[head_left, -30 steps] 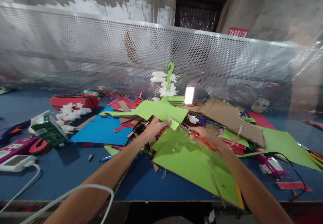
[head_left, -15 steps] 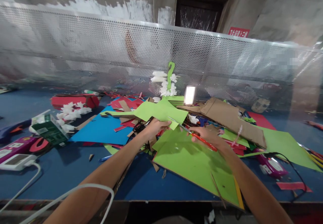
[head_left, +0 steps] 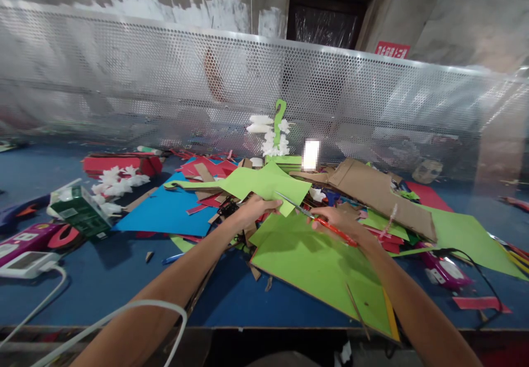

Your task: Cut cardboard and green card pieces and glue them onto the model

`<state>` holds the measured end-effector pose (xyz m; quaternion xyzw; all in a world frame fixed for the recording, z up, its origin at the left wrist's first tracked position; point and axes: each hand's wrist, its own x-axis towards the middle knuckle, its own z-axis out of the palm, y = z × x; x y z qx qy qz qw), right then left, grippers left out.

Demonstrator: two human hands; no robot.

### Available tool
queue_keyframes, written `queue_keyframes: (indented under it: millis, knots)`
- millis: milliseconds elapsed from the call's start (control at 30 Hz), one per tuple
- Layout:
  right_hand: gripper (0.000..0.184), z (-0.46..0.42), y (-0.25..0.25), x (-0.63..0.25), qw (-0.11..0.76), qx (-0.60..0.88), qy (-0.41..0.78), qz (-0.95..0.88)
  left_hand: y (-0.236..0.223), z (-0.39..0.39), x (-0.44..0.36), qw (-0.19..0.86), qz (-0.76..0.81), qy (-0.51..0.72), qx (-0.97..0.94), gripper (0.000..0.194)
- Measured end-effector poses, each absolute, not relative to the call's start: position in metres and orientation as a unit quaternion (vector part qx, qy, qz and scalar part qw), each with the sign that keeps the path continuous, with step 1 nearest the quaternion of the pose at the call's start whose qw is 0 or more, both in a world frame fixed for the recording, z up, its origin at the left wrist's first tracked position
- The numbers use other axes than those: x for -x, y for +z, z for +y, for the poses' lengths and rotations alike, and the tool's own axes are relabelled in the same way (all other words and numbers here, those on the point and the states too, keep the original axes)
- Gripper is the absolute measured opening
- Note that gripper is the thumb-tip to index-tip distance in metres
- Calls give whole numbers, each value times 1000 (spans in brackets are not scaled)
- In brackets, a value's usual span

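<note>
My left hand [head_left: 261,206] pinches the near edge of a light green sheet of paper [head_left: 256,181], thumb toward the right. In my right hand [head_left: 330,216] is a pair of scissors [head_left: 339,233] with orange-red handles. Their blades point up and left and lie across the green paper close to my left thumb; how wide they stand is hard to see. Beneath both hands lies a larger green-covered board [head_left: 314,270] with a yellow strip on its right edge. A green hook-ended piece [head_left: 192,185] reaches out to the left of the held paper.
A blue sheet [head_left: 165,215], a green box [head_left: 81,212] and white paper flowers [head_left: 115,185] lie left. Brown cardboard [head_left: 372,190] and a purple device [head_left: 446,272] are on the right. A perforated metal screen [head_left: 173,86] stands behind. A white cable [head_left: 136,305] crosses my left forearm.
The right corner of the held green paper has shifted slightly to the right. Both hands stay in nearly the same place, and the scissors remain across the paper.
</note>
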<state>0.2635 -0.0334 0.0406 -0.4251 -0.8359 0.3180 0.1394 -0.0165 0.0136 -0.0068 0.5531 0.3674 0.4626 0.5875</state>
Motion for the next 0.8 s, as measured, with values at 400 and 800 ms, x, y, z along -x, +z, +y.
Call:
queue_keyframes:
  millis: [400, 800]
  knots:
    - [64, -38, 47, -258, 149, 431, 290, -841, -2, 11, 15, 598, 356, 443, -565, 55]
    - [60, -38, 52, -267, 148, 425, 264, -853, 8, 14, 37, 503, 355, 462, -638, 52]
